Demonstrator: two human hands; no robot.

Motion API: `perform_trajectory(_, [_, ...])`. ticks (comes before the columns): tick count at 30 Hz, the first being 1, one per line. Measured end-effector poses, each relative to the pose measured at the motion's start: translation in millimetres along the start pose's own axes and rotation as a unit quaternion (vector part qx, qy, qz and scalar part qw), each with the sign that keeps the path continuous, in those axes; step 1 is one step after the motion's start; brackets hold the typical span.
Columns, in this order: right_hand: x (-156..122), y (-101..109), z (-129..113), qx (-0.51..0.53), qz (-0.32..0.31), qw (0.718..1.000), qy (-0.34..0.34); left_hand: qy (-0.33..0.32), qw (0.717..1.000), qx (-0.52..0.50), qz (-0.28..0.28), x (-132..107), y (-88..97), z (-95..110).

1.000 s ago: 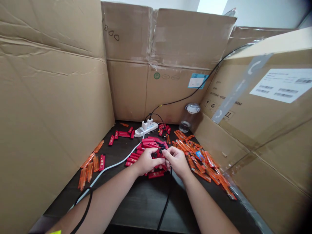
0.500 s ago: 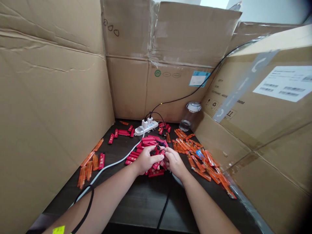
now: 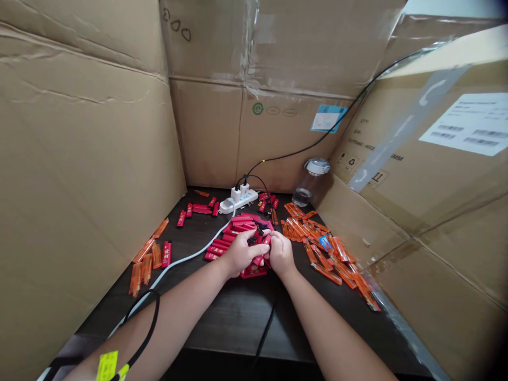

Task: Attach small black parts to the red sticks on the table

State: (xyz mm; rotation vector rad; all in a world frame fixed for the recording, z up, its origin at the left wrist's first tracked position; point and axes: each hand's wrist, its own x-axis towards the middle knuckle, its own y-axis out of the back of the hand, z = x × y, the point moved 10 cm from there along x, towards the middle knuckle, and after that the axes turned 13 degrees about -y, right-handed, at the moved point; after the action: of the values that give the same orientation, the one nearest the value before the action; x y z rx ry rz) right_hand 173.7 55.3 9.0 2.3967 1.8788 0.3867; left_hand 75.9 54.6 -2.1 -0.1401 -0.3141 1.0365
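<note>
My left hand (image 3: 240, 256) is closed round a red lighter (image 3: 262, 257), its thumb lying along the body. Close against it on the right, my right hand (image 3: 281, 256) has its fingers curled in a pinch by the lighter's top end; what the fingertips grip is hidden. Small dark parts show just above the thumb. Beneath and behind both hands spreads a pile of red lighters (image 3: 217, 250), some with pale lettering. To the right lies a heap of clear orange lighters (image 3: 326, 275).
A white power strip (image 3: 246, 200) with plugs sits behind the pile, its pale cord (image 3: 182, 260) running to the front left. A water bottle (image 3: 305, 190) stands at back right. More orange lighters (image 3: 136, 278) lie at left. Tall cardboard boxes (image 3: 210, 132) wall three sides.
My right hand has turned and its fingers have curled in tighter by the lighter. My left hand keeps its hold. The camera view has tilted slightly downward.
</note>
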Motion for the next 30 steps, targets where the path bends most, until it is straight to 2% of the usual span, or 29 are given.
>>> perform_trajectory(5, [6, 27, -13, -0.111, 0.125, 0.984, 0.065, 0.013, 1.000, 0.007, 0.016, 0, 2.7, 1])
perform_trajectory(7, [11, 29, -13, -0.148, 0.135, 0.977, 0.067, 0.014, 1.000, -0.001, 0.014, 0, 3.4, 1])
perform_trajectory(12, [22, 8, -3, -0.234, 0.041, 0.971, 0.037, 0.007, 0.999, -0.037, 0.034, 4, 14.0, 2])
perform_trajectory(14, [23, 6, 0, -0.255, 0.026, 0.966, 0.023, 0.013, 0.998, -0.054, 0.039, 6, 18.5, 1])
perform_trajectory(17, [19, 14, -6, -0.197, 0.029, 0.979, 0.035, 0.044, 0.996, -0.072, 0.041, 6, 23.8, -5])
perform_trajectory(21, [9, 8, -17, -0.067, -0.056, 0.995, 0.049, 0.091, 0.991, -0.102, 0.013, 4, 22.2, -12])
perform_trajectory(23, [1, 4, -31, -0.060, -0.089, 0.990, 0.096, 0.100, 0.989, -0.107, -0.015, 3, 18.1, -11])
perform_trajectory(26, [-11, 2, -54, -0.100, -0.100, 0.971, 0.193, 0.111, 0.988, -0.096, -0.055, 1, 12.0, -8])
perform_trajectory(30, [-22, 3, -67, -0.146, -0.115, 0.945, 0.271, 0.135, 0.984, -0.070, -0.096, -4, 8.1, -9])
